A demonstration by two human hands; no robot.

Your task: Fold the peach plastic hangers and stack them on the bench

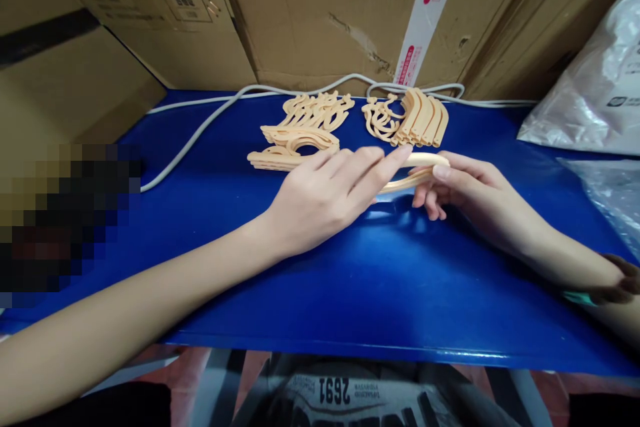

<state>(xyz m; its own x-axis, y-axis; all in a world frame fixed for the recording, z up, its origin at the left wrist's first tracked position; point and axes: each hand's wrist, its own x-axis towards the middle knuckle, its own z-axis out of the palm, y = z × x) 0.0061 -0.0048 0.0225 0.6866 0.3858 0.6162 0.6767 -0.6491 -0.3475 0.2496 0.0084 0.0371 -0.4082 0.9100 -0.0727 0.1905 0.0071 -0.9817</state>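
Note:
A beige, curved plastic hanger piece (425,159) is held above the blue table, between my two hands. My right hand (465,183) pinches its right end between thumb and forefinger, the other fingers curled loosely below. My left hand (333,190) is closed around the left part, its back toward me, hiding that end. Just beyond my left hand lies a stack of flat hanger arms (280,159), with a pile of slim, wavy beige pieces (320,110) behind it. Farther right are small beige hooks (383,121) beside a neat row of curved hanger arms (423,120).
A white cable (195,138) winds along the back of the blue table (320,300). Large cardboard boxes (320,13) stand behind and to the left. A clear plastic bag (590,87) lies at the right. A pixelated dark patch covers the left side.

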